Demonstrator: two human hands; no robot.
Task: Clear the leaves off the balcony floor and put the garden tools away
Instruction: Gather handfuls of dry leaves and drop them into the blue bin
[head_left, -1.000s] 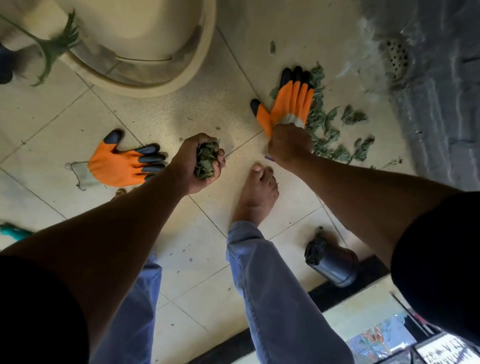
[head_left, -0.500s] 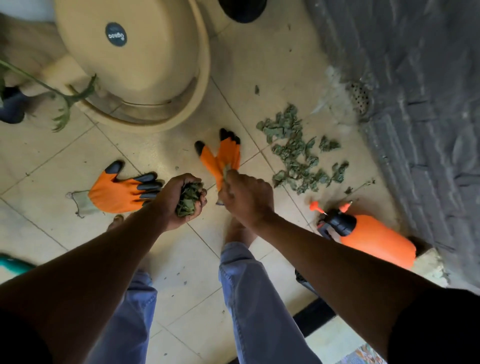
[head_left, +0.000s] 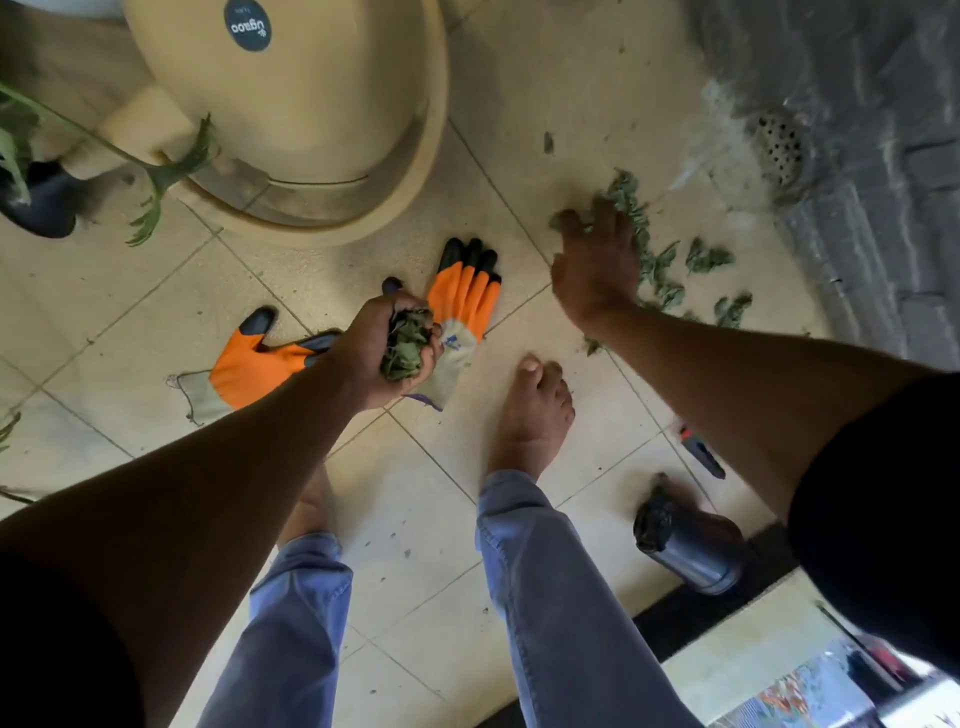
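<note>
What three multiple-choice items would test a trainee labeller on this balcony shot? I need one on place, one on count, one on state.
1. Where does the loose leaf pile lie?
A. by the wall drain
B. inside the beige planter
C. on a glove

2. How many orange gloves lie on the tiles?
A. one
B. two
C. three

3. What does the left hand do?
A. lies flat
B. grips a clump of leaves
C. holds a glove

Key: A, leaves spread near the drain; B, one glove left, another centre; B, fingers curl round leaves.
</note>
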